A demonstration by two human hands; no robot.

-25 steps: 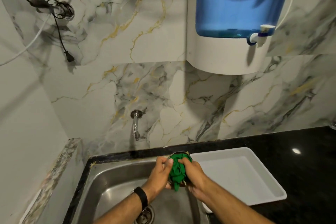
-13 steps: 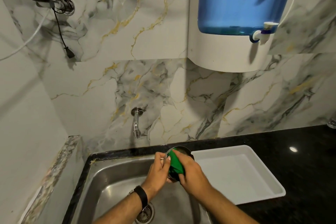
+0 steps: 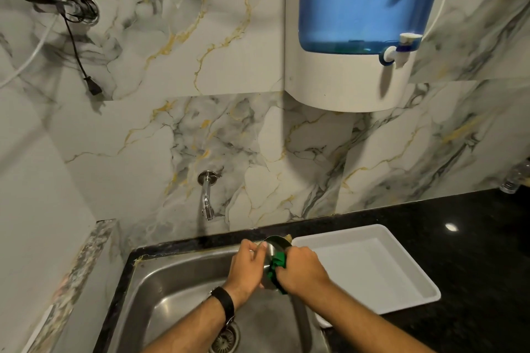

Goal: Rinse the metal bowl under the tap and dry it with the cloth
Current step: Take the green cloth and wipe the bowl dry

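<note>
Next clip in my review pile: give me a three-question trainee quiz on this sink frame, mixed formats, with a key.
1. True or false: water is running from the tap onto the metal bowl.
2. Multiple choice: where is the green cloth? A) lying in the white tray B) in the right hand, pressed against the bowl C) hanging on the tap.
3. Fill in: the left hand steadies the bowl above the ____.

Key:
1. False; no stream shows at the spout.
2. B.
3. Sink; the bowl is held tilted on edge over the basin, beside the tray.
</note>
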